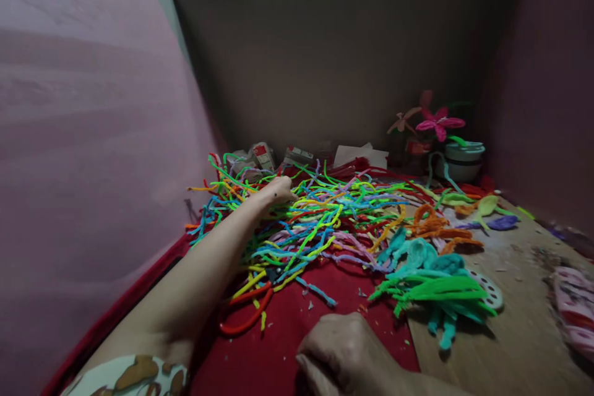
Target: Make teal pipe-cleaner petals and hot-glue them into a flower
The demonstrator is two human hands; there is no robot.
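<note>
My left hand (pixel 280 190) reaches into a wide heap of fuzzy, many-coloured pipe cleaners (pixel 320 210). Its fingers are bent down among the stems, and what they hold, if anything, is hidden. Close to the front, my right hand (pixel 346 349) rests curled over the red cloth (pixel 288 328), its fingers folded; their inner side is out of sight. To the right of the heap lie bundles of bright green (pixel 450 289), teal (pixel 420 253) and orange (pixel 427 223) fuzzy shapes. Orange-red loop handles (pixel 248 322) show beside my left forearm.
Pink fuzzy flowers (pixel 440 123) and a pale pot (pixel 464 164) stand at the back right. Small packages (pixel 262 156) and white paper (pixel 362 156) lie by the back wall. A white disc with holes (pixel 487 289) and a pink object (pixel 575 309) are on the wooden board (pixel 520 322).
</note>
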